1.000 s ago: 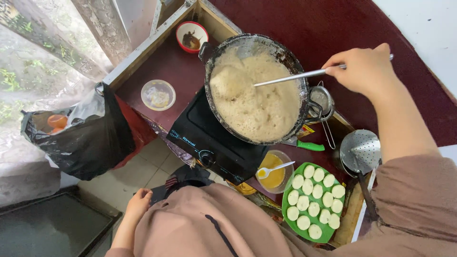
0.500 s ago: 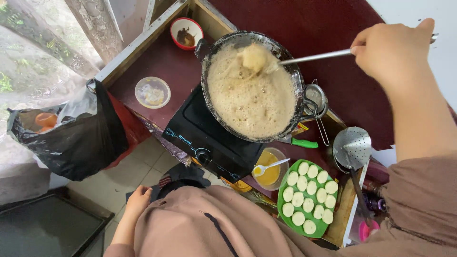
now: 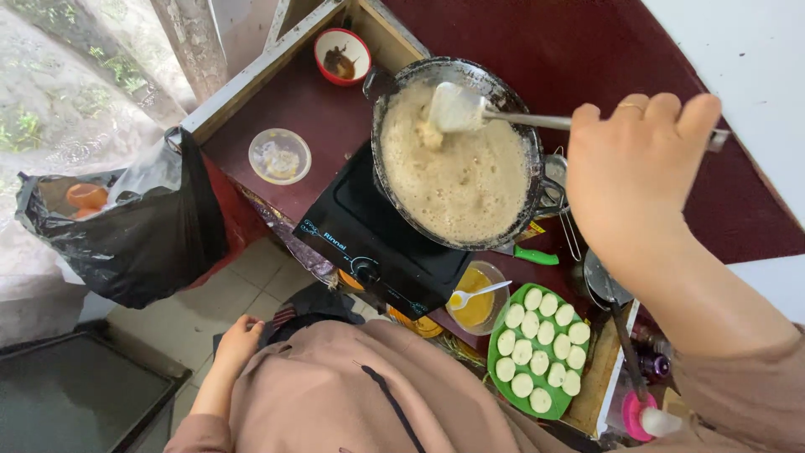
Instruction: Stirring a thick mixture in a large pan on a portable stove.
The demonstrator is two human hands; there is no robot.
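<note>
Right hand fingers clenched on metal spatula over frothy wok on black stove; left hand hangs relaxed, released, near floor

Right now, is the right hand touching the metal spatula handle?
Touching. The head view shows the right hand closed around the long handle of the metal spatula, whose blade sits over the foaming wok.
</note>
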